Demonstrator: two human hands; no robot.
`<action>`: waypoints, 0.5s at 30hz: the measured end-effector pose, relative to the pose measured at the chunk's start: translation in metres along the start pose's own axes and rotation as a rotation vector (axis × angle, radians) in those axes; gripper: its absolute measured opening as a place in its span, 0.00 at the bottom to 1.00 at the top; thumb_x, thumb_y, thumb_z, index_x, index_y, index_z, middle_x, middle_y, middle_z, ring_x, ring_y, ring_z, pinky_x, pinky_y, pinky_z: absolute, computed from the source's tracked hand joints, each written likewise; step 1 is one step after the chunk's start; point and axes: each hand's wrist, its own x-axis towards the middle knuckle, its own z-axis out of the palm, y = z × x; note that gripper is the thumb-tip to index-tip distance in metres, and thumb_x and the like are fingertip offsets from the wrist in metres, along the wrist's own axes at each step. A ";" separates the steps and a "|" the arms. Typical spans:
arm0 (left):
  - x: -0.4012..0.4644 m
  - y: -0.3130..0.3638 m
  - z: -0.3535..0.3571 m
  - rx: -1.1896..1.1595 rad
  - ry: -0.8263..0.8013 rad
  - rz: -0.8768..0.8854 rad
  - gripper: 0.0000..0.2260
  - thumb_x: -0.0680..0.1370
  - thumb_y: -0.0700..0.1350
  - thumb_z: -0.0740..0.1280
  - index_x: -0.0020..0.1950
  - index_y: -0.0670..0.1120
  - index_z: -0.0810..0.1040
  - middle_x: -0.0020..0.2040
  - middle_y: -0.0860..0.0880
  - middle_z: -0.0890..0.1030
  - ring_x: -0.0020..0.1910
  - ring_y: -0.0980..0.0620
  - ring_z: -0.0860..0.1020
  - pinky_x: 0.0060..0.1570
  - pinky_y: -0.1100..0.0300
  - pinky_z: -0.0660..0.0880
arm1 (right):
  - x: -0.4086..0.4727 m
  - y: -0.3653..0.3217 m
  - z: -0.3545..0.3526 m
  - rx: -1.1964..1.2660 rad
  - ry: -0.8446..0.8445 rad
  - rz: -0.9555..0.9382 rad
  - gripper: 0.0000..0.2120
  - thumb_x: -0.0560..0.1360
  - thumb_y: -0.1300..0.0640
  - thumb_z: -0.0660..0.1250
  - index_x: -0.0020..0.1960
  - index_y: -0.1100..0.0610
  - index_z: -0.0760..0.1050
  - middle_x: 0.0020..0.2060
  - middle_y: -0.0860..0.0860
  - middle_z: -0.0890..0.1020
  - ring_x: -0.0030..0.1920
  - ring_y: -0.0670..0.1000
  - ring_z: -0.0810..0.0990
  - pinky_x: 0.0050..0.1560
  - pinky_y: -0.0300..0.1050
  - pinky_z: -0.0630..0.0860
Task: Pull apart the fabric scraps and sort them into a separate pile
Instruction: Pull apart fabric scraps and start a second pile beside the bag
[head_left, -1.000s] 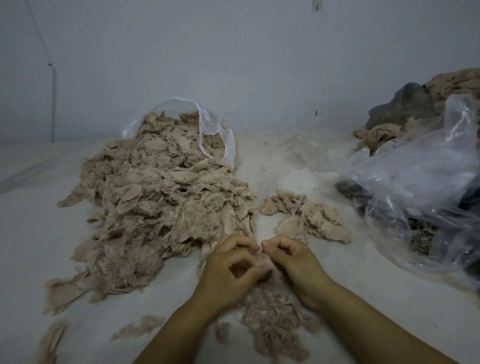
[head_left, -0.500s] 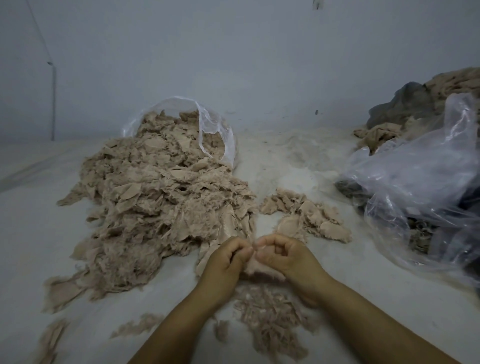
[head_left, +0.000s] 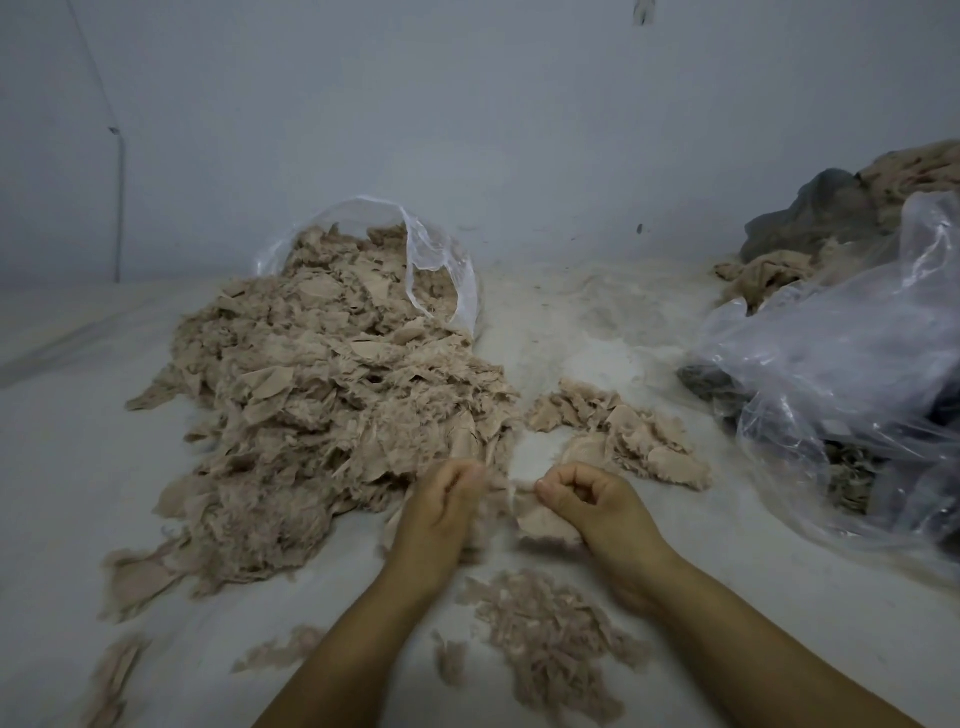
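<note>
A big heap of beige fabric scraps (head_left: 322, 405) spills from a clear plastic bag (head_left: 441, 270) at the left. A smaller pile of smooth beige scraps (head_left: 623, 431) lies to its right. In front of me sits a low pile of frayed lace-like shreds (head_left: 550, 634). My left hand (head_left: 441, 514) pinches a thin blurred piece, and my right hand (head_left: 587, 504) grips a beige scrap (head_left: 540, 522). A gap of bare surface shows between the two hands.
A large crumpled clear plastic bag (head_left: 841, 374) with dark and beige cloth fills the right side. More dark and tan fabric (head_left: 831, 218) is heaped behind it against the wall. Loose scraps (head_left: 114, 675) lie at the lower left on the white surface.
My hands were pressed together on one scrap. They have now moved apart and slightly away from me, each holding a separated piece.
</note>
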 end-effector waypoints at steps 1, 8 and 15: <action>-0.002 0.002 0.007 -0.031 -0.081 -0.012 0.06 0.78 0.49 0.64 0.52 0.50 0.76 0.42 0.54 0.78 0.36 0.63 0.77 0.35 0.71 0.73 | -0.001 0.002 0.004 -0.001 0.004 -0.016 0.05 0.74 0.60 0.69 0.40 0.59 0.78 0.32 0.50 0.79 0.33 0.46 0.74 0.33 0.33 0.70; 0.002 0.002 0.008 -0.002 0.029 0.084 0.09 0.77 0.39 0.66 0.37 0.43 0.79 0.29 0.55 0.74 0.29 0.62 0.71 0.33 0.68 0.69 | 0.004 0.003 0.009 -0.071 0.131 -0.106 0.09 0.75 0.62 0.69 0.37 0.54 0.76 0.27 0.42 0.76 0.29 0.39 0.72 0.29 0.32 0.69; 0.000 -0.004 0.002 0.215 0.099 0.017 0.10 0.78 0.53 0.63 0.42 0.49 0.76 0.32 0.54 0.73 0.31 0.57 0.70 0.34 0.60 0.69 | 0.013 -0.004 -0.022 -0.518 0.413 -0.131 0.02 0.76 0.57 0.66 0.46 0.54 0.77 0.45 0.47 0.78 0.51 0.52 0.77 0.56 0.51 0.73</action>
